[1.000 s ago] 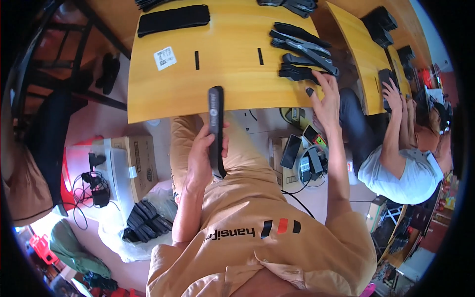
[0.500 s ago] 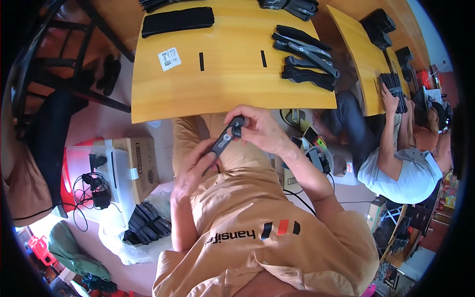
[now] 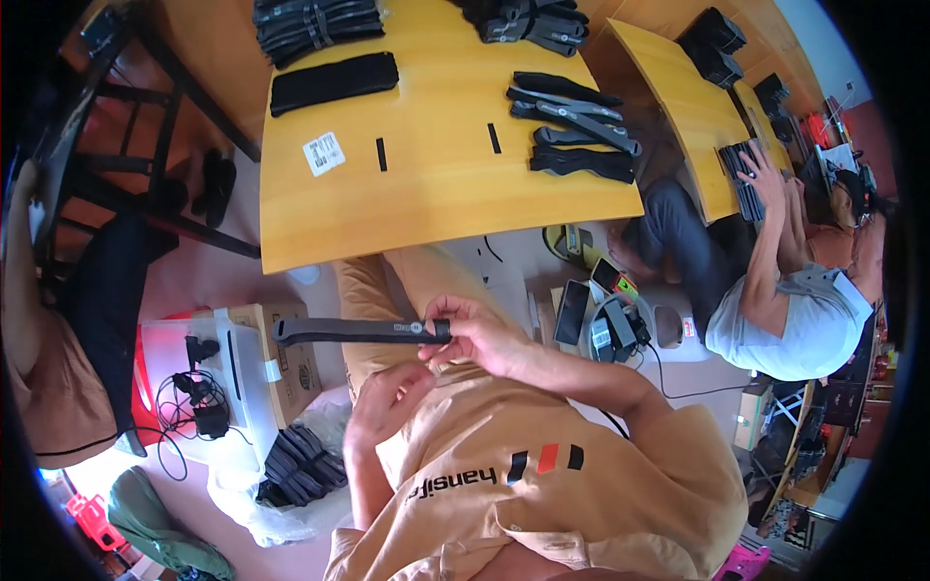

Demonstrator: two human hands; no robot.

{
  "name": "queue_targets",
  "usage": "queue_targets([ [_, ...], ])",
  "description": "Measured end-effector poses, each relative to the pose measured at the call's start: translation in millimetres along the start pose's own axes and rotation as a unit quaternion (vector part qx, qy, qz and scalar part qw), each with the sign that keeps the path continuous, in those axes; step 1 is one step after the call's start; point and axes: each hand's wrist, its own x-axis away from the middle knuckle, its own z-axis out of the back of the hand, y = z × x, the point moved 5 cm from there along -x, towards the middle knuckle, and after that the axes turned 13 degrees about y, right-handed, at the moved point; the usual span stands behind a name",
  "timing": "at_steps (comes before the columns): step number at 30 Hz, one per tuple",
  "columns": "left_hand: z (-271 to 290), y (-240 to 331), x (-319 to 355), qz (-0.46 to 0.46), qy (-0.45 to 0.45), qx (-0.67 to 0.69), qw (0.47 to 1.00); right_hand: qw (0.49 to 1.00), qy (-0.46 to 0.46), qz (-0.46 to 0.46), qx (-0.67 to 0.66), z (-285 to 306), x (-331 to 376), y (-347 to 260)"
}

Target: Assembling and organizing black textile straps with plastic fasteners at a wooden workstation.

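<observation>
My right hand (image 3: 481,339) is closed on one end of a folded black-and-grey strap (image 3: 358,331) with light printing. The strap stretches out sideways to the left over my lap, its far end unsupported. Below the gripped end is my left hand (image 3: 390,399), its fingers loosely bent and nothing visible in them; it is apart from the strap. Similar loose straps (image 3: 581,124) lie on the right part of the yellow table (image 3: 436,189) in front of me.
Tied strap bundles (image 3: 320,27) and a folded black cloth-like piece (image 3: 334,83) lie farther back. A white label (image 3: 324,153) sits on the table. Left of me are a cardboard box (image 3: 281,358) and a plastic bag of black straps (image 3: 302,465). Another person (image 3: 785,310) works at the right.
My left hand has let go of the strap and dropped lower. The strap has swung from slanting to nearly level, pointing left, still in my right hand. The view has shifted slightly.
</observation>
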Motion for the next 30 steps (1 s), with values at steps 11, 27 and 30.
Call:
queue_targets([
  [11,-30.9,-12.7,12.9,0.008,0.148,0.443,0.884,0.992,-0.013,0.126,0.017,-12.5,38.2,11.4],
  [27,-29.3,-2.1,26.0,-0.065,0.270,0.391,0.878,0.778,-0.052,0.497,0.382,-14.8,79.1,-8.5],
  [30,-32.1,1.9,22.6,-0.041,0.260,0.387,0.884,0.761,-0.029,0.532,0.370,-16.1,89.9,-13.5],
])
